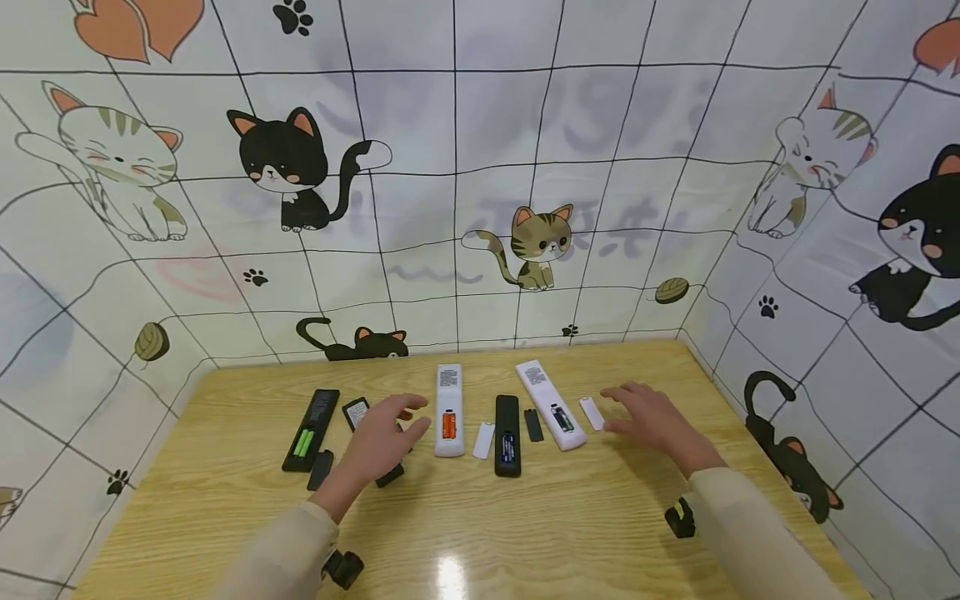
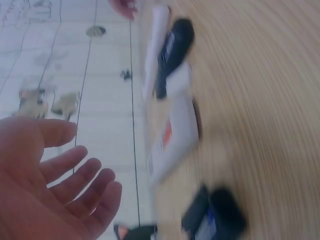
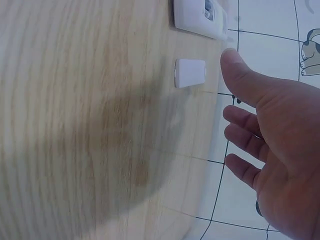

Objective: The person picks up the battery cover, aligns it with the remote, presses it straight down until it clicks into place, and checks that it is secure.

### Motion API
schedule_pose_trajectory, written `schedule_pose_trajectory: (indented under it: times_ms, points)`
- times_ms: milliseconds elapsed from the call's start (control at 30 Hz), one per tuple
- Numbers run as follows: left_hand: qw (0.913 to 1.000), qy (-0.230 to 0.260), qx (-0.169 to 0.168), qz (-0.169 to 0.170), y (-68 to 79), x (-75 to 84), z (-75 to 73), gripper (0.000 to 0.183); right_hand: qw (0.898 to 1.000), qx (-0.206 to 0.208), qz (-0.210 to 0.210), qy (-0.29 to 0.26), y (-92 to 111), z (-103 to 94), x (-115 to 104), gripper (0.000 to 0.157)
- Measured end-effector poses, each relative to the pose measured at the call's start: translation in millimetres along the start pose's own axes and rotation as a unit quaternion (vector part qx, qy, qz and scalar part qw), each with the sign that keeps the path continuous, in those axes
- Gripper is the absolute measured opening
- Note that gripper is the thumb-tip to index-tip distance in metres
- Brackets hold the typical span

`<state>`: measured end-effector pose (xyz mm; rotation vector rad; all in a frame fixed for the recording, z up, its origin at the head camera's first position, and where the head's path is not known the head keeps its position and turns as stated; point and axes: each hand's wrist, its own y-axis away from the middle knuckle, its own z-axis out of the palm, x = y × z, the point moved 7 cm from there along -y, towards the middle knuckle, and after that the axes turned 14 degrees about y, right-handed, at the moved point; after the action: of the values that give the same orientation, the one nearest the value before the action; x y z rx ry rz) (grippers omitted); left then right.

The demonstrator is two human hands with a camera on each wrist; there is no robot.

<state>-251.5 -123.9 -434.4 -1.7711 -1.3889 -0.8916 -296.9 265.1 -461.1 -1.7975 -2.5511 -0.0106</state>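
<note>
My left hand (image 1: 377, 442) hovers over a black remote (image 1: 356, 411) that it partly hides, its fingers loosely bent and holding nothing. Beside my right hand (image 1: 651, 419) lies a small white battery cover (image 1: 592, 413); the relaxed fingers appear apart from it in the right wrist view. Left of that cover is a white remote (image 1: 551, 406) with its battery bay uncovered and dark batteries inside. A black remote (image 1: 507, 437) with blue batteries lies in the middle, near another white remote (image 1: 449, 411) showing orange batteries. At far left, a black remote (image 1: 311, 430) holds green batteries.
Between the remotes lie a white cover (image 1: 483, 440), a dark cover (image 1: 533, 425) and another dark cover (image 1: 320, 470). The wooden table (image 1: 450, 525) meets a cat-patterned cloth backdrop (image 1: 420, 200) at the back and sides. The left wrist view is blurred.
</note>
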Motion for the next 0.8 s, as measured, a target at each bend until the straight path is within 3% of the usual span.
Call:
schedule_pose_trajectory:
  times_ms: [267,433,633,800]
  points:
    - [0.9949,0.085,-0.049,-0.023,-33.5,20.0,70.6,0.029,1.000,0.002,-0.023,0.017,-14.1,1.1,-2.4,0.049]
    - [0.9875,0.131,-0.072,-0.052,-50.6,28.9,112.0,0.034,1.000,-0.013,-0.013,0.020,-19.7,1.0,-3.9,0.047]
    - [0.9801,0.153,-0.079,-0.098,-61.1,32.4,150.6,0.040,0.999,-0.027,-0.009,0.014,-25.6,6.0,-4.2,0.046]
    - [0.9745,0.169,-0.069,-0.131,-65.1,32.1,173.1,0.050,0.999,-0.036,-0.002,0.018,-30.0,16.1,0.2,0.044]
